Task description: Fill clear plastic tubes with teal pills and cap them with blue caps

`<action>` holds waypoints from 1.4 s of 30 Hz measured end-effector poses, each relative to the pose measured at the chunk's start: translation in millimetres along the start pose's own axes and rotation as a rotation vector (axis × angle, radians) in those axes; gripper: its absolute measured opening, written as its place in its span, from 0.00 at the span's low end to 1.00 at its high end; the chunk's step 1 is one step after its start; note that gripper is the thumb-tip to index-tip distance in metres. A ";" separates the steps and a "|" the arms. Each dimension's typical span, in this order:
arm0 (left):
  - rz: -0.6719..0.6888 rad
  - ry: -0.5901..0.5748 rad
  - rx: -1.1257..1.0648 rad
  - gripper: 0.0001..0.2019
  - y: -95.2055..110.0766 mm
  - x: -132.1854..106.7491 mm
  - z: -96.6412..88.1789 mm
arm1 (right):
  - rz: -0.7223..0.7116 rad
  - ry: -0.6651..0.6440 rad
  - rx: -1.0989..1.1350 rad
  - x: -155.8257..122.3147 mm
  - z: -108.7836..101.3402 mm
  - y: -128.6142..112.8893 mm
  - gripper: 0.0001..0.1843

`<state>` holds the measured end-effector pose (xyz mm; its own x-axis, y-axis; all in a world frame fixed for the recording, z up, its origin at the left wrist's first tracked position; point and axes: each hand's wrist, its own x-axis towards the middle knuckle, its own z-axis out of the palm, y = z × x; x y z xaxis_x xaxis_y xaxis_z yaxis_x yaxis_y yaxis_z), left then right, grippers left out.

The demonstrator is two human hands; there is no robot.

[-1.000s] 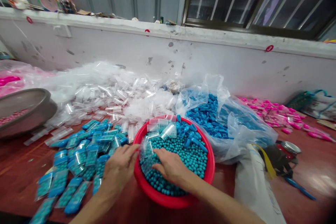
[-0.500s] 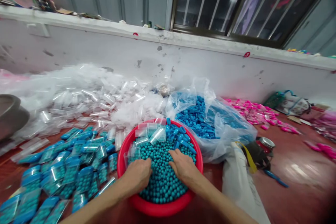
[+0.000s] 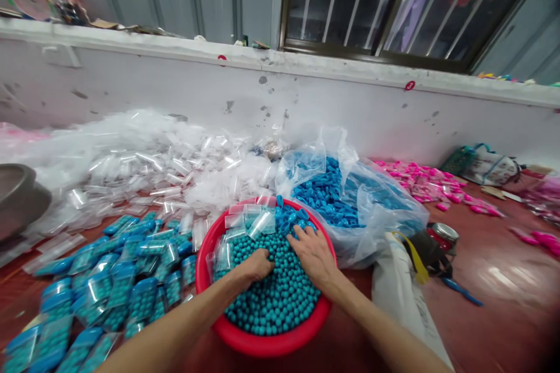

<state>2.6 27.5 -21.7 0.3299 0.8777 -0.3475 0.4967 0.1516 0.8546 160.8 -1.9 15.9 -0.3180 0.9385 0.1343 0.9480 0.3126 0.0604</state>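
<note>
1. Left hand point(image 3: 257, 266) over the middle of the red basin point(image 3: 271, 347), fingers curled down into teal beads point(image 3: 273, 297); cannot tell whether anything is gripped.
2. Right hand point(image 3: 314, 253) at basin's right side, fingers spread, relaxed; fingertips beside blue caps point(image 3: 285, 218), palm low over beads.
3. Beads fill most of basin, which sits on the reddish surface point(image 3: 503, 315). Caps bunched at far rim; clear sleeves point(image 3: 261, 224) lie left of them, on the beads.
4. Left of basin: heap of blue-capped packets point(image 3: 120, 284) containing teal beads.
5. Beyond, right: translucent bag point(image 3: 385, 207) of blue pieces, just beside basin.
</note>
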 end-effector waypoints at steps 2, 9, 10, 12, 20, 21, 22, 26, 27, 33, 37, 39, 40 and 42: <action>-0.052 -0.037 -0.117 0.03 -0.5 -2.3 -2.5 | -0.049 0.015 -0.022 8.1 4.6 6.6 0.14; -0.106 -0.134 -0.477 0.05 3.7 -17.1 -9.3 | -0.059 0.057 0.008 12.7 6.6 0.6 0.15; -0.110 -0.137 -0.508 0.06 4.4 -19.0 -10.3 | -0.053 0.068 0.033 12.0 6.1 -1.2 0.16; -0.114 -0.135 -0.555 0.07 5.6 -22.4 -12.1 | -0.056 0.073 0.115 11.9 7.7 -3.4 0.14; -0.088 -0.047 -0.535 0.05 -0.2 -24.5 -10.8 | 0.020 -0.073 0.494 16.1 15.3 -1.4 0.17; -0.091 -0.013 -0.504 0.05 -1.9 -22.6 -9.1 | -0.002 -0.118 0.478 15.8 13.8 -1.5 0.15; -0.095 0.022 -0.469 0.06 -3.5 -20.1 -6.9 | -0.031 -0.157 0.450 15.3 12.5 -1.8 0.13; -0.109 0.123 -0.354 0.10 -4.4 -7.6 2.9 | -0.054 -0.210 0.370 13.3 12.8 -4.1 0.10; -0.113 0.129 -0.341 0.10 -3.2 -4.6 4.8 | -0.042 -0.202 0.365 13.2 14.1 -4.4 0.10; -0.083 -0.026 -0.463 0.06 4.1 -0.4 2.0 | -0.001 -0.115 0.456 14.3 18.1 0.8 0.15; 0.006 -0.195 -0.607 0.09 7.0 -11.3 -8.6 | 0.090 -0.216 0.944 13.6 17.4 4.9 0.18; 0.051 -0.222 -0.648 0.12 8.7 -18.0 -13.4 | 0.147 -0.280 1.218 13.5 17.5 4.2 0.20; 0.068 -0.218 -0.659 0.13 9.4 -21.2 -15.3 | 0.153 -0.293 1.283 13.5 17.4 3.1 0.20; 0.101 -0.179 -0.667 0.14 9.9 -26.9 -17.5 | 0.143 -0.275 1.316 13.4 16.8 0.1 0.20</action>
<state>-15.3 13.4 2.9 0.5046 0.8224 -0.2628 -0.1234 0.3700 0.9208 156.8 13.2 1.1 -0.3500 0.9246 -0.1505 0.3326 -0.0276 -0.9427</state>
